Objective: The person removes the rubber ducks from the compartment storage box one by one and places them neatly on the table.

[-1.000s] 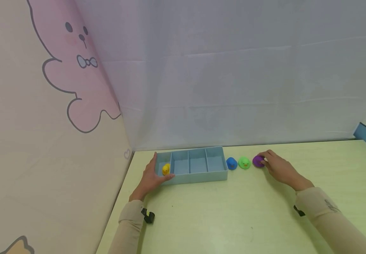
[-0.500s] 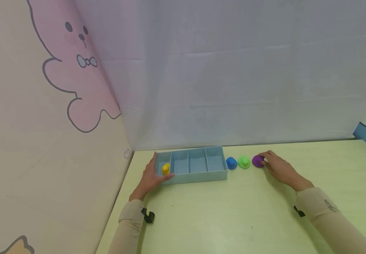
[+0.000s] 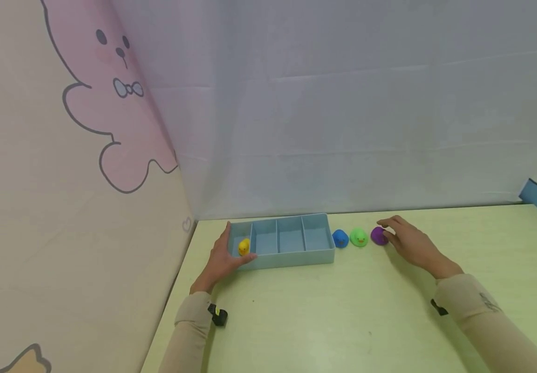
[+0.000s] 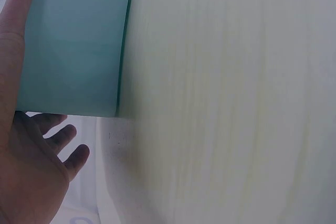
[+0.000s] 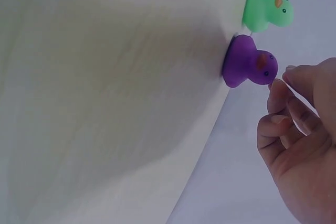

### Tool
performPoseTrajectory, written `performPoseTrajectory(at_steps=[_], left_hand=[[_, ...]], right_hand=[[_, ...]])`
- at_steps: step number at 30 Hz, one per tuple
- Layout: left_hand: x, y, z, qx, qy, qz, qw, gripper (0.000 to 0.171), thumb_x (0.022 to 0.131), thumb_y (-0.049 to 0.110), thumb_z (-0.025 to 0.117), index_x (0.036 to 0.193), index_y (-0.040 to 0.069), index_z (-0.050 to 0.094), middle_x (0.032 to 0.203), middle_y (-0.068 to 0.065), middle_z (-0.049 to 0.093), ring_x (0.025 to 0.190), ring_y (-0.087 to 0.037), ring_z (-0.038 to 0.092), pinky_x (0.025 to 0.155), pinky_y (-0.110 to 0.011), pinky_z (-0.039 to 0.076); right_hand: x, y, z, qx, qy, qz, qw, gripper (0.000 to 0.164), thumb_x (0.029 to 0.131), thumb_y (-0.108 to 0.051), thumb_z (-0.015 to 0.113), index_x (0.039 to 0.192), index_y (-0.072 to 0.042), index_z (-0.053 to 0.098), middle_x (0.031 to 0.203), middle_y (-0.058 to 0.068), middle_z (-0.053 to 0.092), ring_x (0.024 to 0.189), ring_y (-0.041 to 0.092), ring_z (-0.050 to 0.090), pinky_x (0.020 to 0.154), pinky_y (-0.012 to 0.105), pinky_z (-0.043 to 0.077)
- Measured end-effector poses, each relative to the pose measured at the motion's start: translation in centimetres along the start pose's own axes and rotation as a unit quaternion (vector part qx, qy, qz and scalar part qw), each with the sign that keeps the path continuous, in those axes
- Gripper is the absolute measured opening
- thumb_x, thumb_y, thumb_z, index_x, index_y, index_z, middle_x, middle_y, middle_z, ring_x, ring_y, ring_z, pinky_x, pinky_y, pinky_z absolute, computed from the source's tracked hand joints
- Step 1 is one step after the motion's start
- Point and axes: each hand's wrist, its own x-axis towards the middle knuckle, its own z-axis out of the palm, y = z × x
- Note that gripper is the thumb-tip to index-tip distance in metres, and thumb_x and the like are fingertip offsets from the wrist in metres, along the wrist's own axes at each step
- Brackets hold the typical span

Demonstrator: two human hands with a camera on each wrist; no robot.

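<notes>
In the head view, my left hand (image 3: 220, 262) holds the left end of a light-blue divided tray (image 3: 291, 258), thumb along the front wall and fingers at the far left corner. The left wrist view shows the tray's wall (image 4: 79, 51) beside my thumb. A yellow rubber duck (image 3: 244, 247) sits in the leftmost compartment. Right of the tray, a blue rubber duck (image 3: 340, 238), a green one (image 3: 359, 237) and a purple rubber duck (image 3: 379, 236) stand in a row. My right hand (image 3: 412, 243) is beside the purple duck, fingertips parted and just off its head in the right wrist view.
The pale yellow tabletop (image 3: 305, 316) extends in front of the tray and to the right. A grey-white curtain (image 3: 343, 114) hangs along its back edge. At the left is a cream wall covering with a pink bear drawing (image 3: 124, 150).
My right fingers have come off the purple duck and spread apart; the duck stays upright in the row. My left hand and the tray have not moved.
</notes>
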Motion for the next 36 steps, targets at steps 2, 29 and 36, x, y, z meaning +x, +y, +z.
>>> performPoseTrajectory(at_steps=[2, 29, 36], left_hand=[[0.0, 0.0, 0.0, 0.001, 0.000, -0.001, 1.0000, 0.127, 0.076, 0.062, 0.083, 0.166, 0.029, 0.000, 0.174, -0.010, 0.012, 0.159, -0.041, 0.015, 0.123, -0.070, 0.023], [0.2, 0.2, 0.2, 0.002, 0.000, 0.003, 1.0000, 0.125, 0.077, 0.062, 0.081, 0.165, 0.032, -0.002, 0.174, -0.011, 0.010, 0.159, -0.043, 0.015, 0.122, -0.072, 0.021], [0.3, 0.2, 0.2, 0.002, 0.002, -0.003, 1.0000, 0.127, 0.075, 0.064, 0.082, 0.166, 0.031, -0.001, 0.174, -0.010, 0.011, 0.159, -0.042, 0.015, 0.122, -0.072, 0.021]], right_hand=[[0.2, -0.2, -0.1, 0.001, -0.002, 0.002, 1.000, 0.028, 0.098, -0.003, 0.063, 0.125, 0.002, 0.064, 0.114, 0.018, 0.067, 0.090, 0.030, 0.068, 0.070, 0.047, 0.057], [4.5, -4.3, 0.7, 0.047, -0.062, 0.024, 0.997, 0.031, 0.103, -0.016, 0.060, 0.131, -0.004, 0.064, 0.125, 0.015, 0.067, 0.076, 0.013, 0.055, 0.067, 0.030, 0.048], [4.8, -4.9, 0.9, 0.050, -0.054, 0.006, 0.997, 0.032, 0.102, -0.018, 0.062, 0.131, -0.003, 0.064, 0.117, 0.013, 0.067, 0.077, 0.013, 0.058, 0.064, 0.028, 0.047]])
